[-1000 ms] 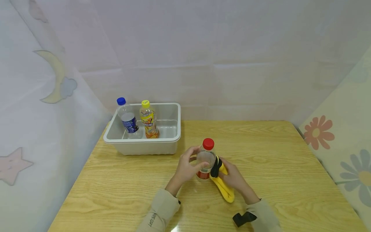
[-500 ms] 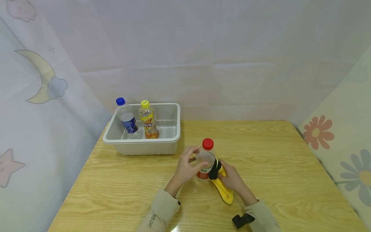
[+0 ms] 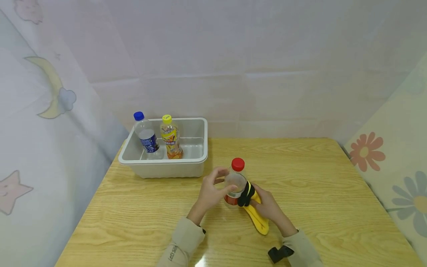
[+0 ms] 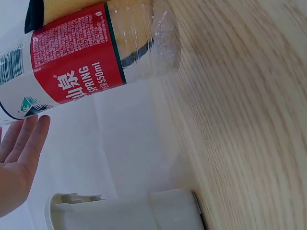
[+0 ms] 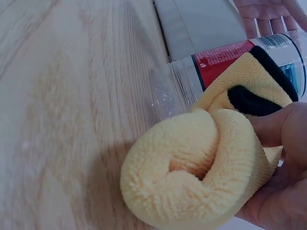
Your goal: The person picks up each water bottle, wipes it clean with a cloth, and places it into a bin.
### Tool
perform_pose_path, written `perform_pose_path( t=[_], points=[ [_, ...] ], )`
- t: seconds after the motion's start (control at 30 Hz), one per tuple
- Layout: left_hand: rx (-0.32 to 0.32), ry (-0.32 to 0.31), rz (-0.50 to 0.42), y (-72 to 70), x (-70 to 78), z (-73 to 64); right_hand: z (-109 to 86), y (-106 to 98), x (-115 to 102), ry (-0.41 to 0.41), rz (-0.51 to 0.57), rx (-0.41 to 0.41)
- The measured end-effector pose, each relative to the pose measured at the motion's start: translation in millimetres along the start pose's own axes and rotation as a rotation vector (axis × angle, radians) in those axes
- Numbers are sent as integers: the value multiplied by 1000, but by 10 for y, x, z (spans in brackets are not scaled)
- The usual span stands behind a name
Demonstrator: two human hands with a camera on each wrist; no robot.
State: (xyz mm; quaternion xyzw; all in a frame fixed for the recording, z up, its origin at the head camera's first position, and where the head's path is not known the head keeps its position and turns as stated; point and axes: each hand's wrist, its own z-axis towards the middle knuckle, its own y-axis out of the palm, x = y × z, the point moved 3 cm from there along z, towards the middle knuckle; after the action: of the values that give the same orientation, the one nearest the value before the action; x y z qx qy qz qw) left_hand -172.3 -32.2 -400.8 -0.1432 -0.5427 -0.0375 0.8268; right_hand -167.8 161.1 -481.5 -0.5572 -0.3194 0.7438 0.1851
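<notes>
A clear plastic bottle (image 3: 235, 181) with a red cap and a red-and-white label stands on the wooden table. My left hand (image 3: 211, 191) holds it from the left, its thumb across the near side and its fingers toward the far side. In the left wrist view, those fingers (image 4: 29, 139) are fairly straight, with tips right at the bottle's edge. My right hand (image 3: 264, 203) grips a folded yellow towel (image 5: 192, 163) with black trim. The towel's black-edged end lies against the right side of the bottle's label, covering part of it; the rest hangs toward the front.
Back left stands a light grey plastic bin (image 3: 166, 170). Inside it are a blue-capped bottle (image 3: 148, 141) leaning left and a yellow-capped bottle (image 3: 171, 139). A pale cloth backdrop (image 3: 273, 92) rises behind the table (image 3: 317, 178).
The bottle and my left hand have shifted slightly left. The towel's black end has moved a little left and down over the bottle's label, with my right hand still gripping it.
</notes>
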Motion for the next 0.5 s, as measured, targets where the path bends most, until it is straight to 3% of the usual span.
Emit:
perform_pose_path(
  t=[0.2, 0.5],
  points=[
    [-12, -16, -39, -24, -19, 5, -8, 4, 4, -7, -7, 0],
    [3, 23, 3, -73, 0, -3, -10, -1, -6, 9, -12, -11]
  ],
)
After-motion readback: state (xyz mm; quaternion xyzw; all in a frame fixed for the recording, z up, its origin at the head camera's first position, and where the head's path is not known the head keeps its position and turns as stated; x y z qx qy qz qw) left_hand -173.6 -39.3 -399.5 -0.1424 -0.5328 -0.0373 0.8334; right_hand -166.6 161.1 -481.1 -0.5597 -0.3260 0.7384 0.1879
